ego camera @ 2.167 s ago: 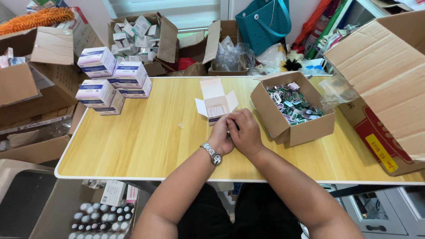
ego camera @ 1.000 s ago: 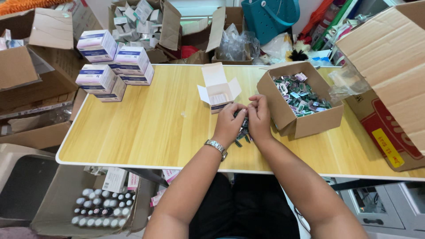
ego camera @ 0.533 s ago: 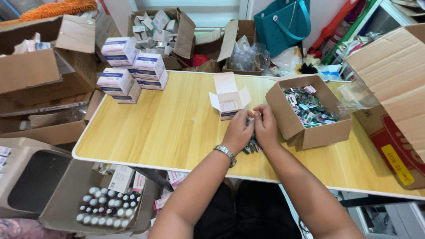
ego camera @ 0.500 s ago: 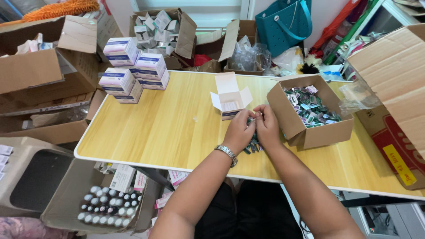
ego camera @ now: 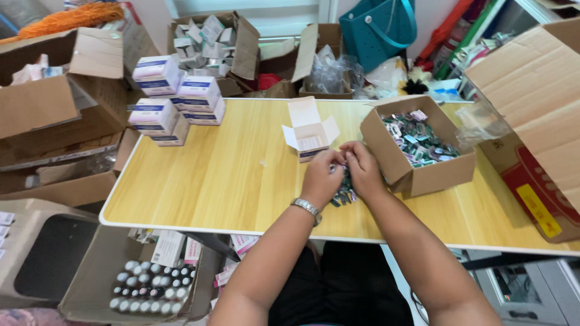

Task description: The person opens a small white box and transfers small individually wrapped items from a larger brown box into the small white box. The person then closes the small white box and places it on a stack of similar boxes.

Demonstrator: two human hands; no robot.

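Under the near edge of the table [ego camera: 199,199], to the left, an open carton of small capped vials [ego camera: 148,285] on the floor. Just in from the near edge, about the middle: left hand [ego camera: 321,178], watch on the wrist, and right hand [ego camera: 363,170], pressed side by side, fingers curled down over a small pile of dark green sachets [ego camera: 344,192] lying on the table top; probably pinched on a few of them, though the fingertips hide the grip itself. Just beyond the knuckles, a small white carton [ego camera: 309,134] standing upright with all flaps open, near the hands but not touching. Right of the hands, close to the right wrist, an open brown cardboard box [ego camera: 423,178] partly filled with more of the same sachets. At the far left corner, a stack of white-and-purple boxes [ego camera: 172,105], well apart from the hands. Past the far edge, more open cartons and a teal bag [ego camera: 376,30].
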